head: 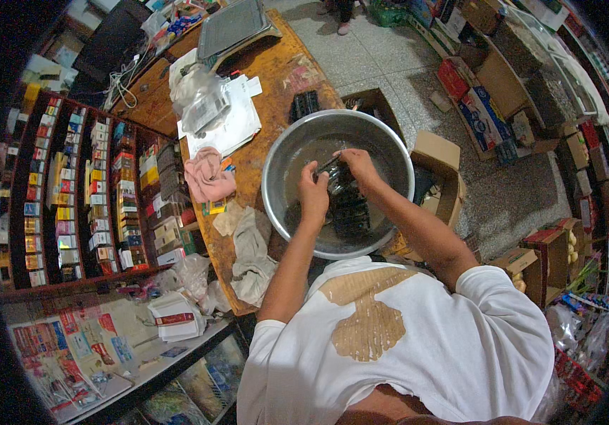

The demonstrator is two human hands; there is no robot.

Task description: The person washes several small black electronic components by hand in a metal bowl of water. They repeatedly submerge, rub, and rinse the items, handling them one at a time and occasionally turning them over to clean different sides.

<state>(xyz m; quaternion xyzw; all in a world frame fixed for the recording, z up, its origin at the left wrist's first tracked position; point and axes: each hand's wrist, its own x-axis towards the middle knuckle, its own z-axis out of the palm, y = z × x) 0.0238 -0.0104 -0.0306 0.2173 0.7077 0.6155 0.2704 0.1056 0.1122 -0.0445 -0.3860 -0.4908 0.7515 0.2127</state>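
Observation:
Both hands are inside a large round metal basin (270,175) that holds murky water and stands at the right edge of a worn wooden table (208,223). Between my left hand (315,196) and my right hand (358,167) is a dark, wet, glossy object (336,175), gripped at its upper edge by the fingers of each; its exact kind is unclear. Black ribbed items (351,215) lie below it in the basin, partly under water. Another black ribbed item (305,104) sits on the table just beyond the rim.
A pink cloth (209,175), a grey cloth (251,249), papers (230,119) with a plastic bag, and a flat scale-like device (232,29) lie on the table. Open cardboard boxes (437,149) stand right of the basin. Shelves of small packs (70,196) rise at left. A person's foot (343,28) shows beyond.

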